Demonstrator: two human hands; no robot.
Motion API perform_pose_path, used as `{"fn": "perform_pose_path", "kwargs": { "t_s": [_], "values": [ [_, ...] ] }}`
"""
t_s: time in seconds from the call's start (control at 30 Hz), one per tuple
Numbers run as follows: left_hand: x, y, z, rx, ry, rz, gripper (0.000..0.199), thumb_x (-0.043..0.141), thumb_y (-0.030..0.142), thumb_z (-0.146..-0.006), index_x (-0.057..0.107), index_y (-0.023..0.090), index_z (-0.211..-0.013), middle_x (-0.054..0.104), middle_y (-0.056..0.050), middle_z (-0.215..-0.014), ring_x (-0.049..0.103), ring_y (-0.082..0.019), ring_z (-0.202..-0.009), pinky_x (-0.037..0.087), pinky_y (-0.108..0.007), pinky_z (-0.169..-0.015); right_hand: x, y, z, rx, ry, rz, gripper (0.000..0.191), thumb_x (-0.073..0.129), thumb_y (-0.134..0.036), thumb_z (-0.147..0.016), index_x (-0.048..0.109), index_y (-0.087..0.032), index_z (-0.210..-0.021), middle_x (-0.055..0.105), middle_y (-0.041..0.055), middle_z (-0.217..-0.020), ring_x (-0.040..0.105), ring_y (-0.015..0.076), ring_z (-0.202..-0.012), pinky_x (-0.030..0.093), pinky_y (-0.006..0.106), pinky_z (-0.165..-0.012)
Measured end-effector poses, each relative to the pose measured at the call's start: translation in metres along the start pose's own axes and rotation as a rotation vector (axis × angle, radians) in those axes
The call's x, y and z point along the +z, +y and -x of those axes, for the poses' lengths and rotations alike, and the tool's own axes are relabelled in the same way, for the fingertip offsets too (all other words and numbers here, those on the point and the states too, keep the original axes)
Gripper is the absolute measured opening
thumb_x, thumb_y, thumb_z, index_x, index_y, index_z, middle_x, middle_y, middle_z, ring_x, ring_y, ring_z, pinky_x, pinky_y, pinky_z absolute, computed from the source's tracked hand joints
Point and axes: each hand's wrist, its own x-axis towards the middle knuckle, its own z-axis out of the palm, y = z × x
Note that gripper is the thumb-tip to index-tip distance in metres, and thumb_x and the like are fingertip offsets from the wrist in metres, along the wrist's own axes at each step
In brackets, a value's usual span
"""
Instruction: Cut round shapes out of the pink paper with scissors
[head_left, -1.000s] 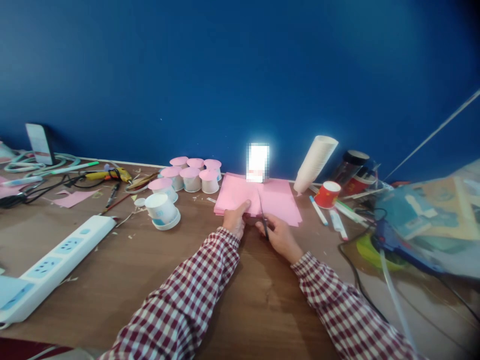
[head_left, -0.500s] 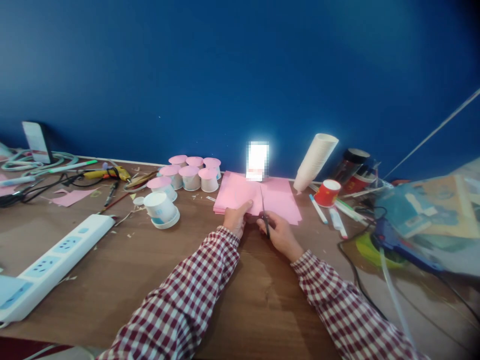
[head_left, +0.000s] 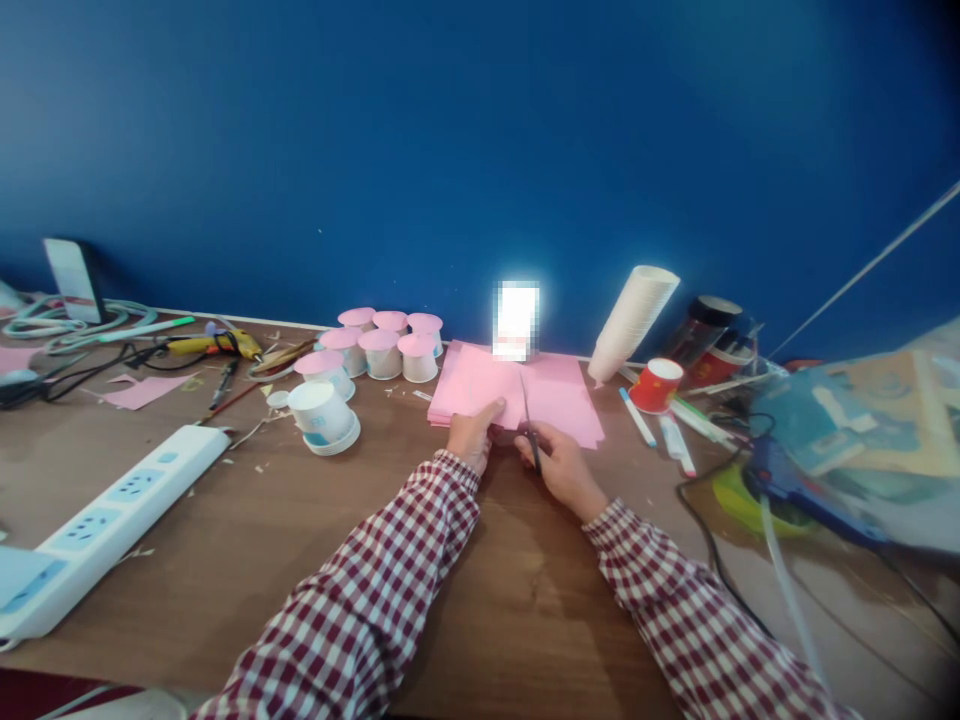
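My left hand (head_left: 474, 436) is closed on a piece of pink paper (head_left: 495, 385), thumb on top, held over a stack of pink sheets (head_left: 562, 385). The fingers of my right hand (head_left: 562, 465) are wrapped round the dark handles of a pair of scissors (head_left: 532, 440). Their blades point away from me, along the right side of the held paper. Whether the blades are cutting into it, I cannot tell. Left of the sheets stand several white paper cups with pink paper tops (head_left: 379, 345).
A white cup (head_left: 319, 405) stands in front of the pink-topped ones. A power strip (head_left: 112, 530) and a yellow glue gun (head_left: 217, 345) lie left. On the right are a leaning cup stack (head_left: 634, 320), a red cup (head_left: 656, 385), markers (head_left: 637, 417) and a blue glue gun (head_left: 817, 500).
Both hands, the paper and the scissors stay almost where they were. The view has shifted very slightly; nothing has been picked up or let go.
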Motion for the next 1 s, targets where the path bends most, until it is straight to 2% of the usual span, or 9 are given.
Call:
{"fn": "perform_pose_path", "kwargs": {
  "t_s": [0.27,0.57,0.8,1.0],
  "values": [
    [-0.0006,-0.0009,-0.0003,0.007,-0.004,0.014,0.036,0.084,0.015,-0.049,0.064,0.011,-0.079,0.065,-0.001,-0.066,0.058,-0.010,-0.055,0.041,-0.019,-0.043,-0.0003,-0.0015,-0.0002,0.020,0.007,0.011,0.026,0.055,-0.042,-0.086,0.060,-0.016,-0.089,0.051,-0.0022,-0.060,0.048,0.0125,-0.055,0.041,0.024,-0.053],
    [0.0010,0.0013,0.0016,0.012,-0.004,0.033,0.036,0.083,0.014,-0.052,0.065,0.010,-0.083,0.067,-0.003,-0.069,0.060,-0.011,-0.054,0.042,-0.019,-0.040,0.0005,0.0008,0.0000,0.037,0.011,0.012,0.030,0.056,-0.042,-0.085,0.063,-0.015,-0.096,0.053,-0.0017,-0.060,0.050,0.0127,-0.055,0.042,0.024,-0.053],
    [-0.0009,-0.0014,-0.0010,0.064,-0.040,0.073,0.041,0.083,0.015,-0.053,0.066,0.010,-0.091,0.072,-0.009,-0.085,0.067,-0.018,-0.074,0.056,-0.026,-0.060,0.0007,0.0054,0.0000,0.029,0.006,0.036,0.032,0.057,-0.042,-0.084,0.064,-0.015,-0.100,0.055,-0.0003,-0.063,0.051,0.0133,-0.056,0.044,0.024,-0.054],
    [0.0000,-0.0009,0.0001,0.053,-0.026,0.053,0.040,0.083,0.013,-0.053,0.067,0.010,-0.089,0.071,-0.008,-0.081,0.068,-0.018,-0.074,0.056,-0.025,-0.062,0.0011,0.0048,0.0005,0.011,0.004,-0.007,0.028,0.058,-0.039,-0.084,0.064,-0.016,-0.098,0.054,-0.0007,-0.065,0.050,0.0127,-0.058,0.043,0.024,-0.053]
  ]
}}
